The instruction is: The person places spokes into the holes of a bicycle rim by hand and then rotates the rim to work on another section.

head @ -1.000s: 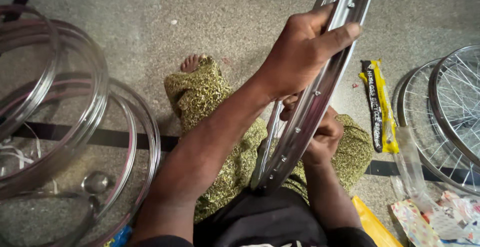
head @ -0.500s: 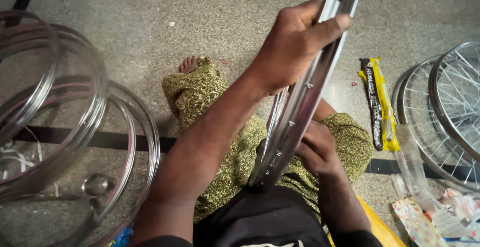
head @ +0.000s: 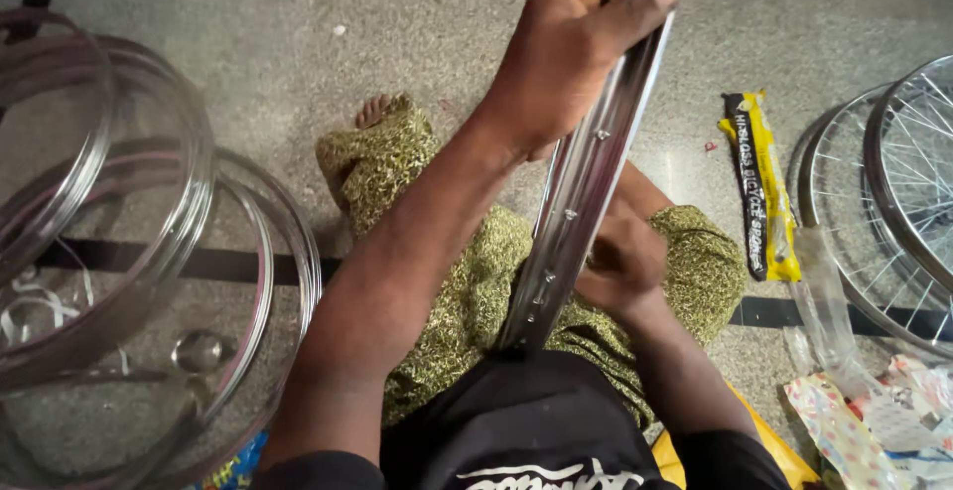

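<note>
Two bare hands work on one bright metal wheel rim (head: pixel 586 192), which stands on edge across the seated person's lap, its lower end at the dark shirt and its upper end running out of the top of the frame. Left hand (head: pixel 576 48) grips the upper part of the rim: fingers curl over its outer edge and the thumb lies along the near face, a closed hold. Right hand (head: pixel 620 262) sits at the rim's right flank, low down over the right knee, with the fingers bunched narrow against the metal; whether they pinch some small part cannot be told.

Spoke holes show along the rim's inner channel. Legs in green-and-gold patterned trousers (head: pixel 452 281) are folded beneath it, one bare foot (head: pixel 372 110) pointing toward the far side of the speckled floor (head: pixel 248 43).

Toward the left edge of the floor lies a stack of bare rims (head: pixel 149 252), well apart from the hands. Near the right edge lie spoked wheels (head: pixel 893 202), with a yellow-and-black packet (head: pixel 759 187) between them and the right knee. Clear plastic wrapping (head: pixel 824 311) and printed paper (head: pixel 864 420) lie at the near right corner.
</note>
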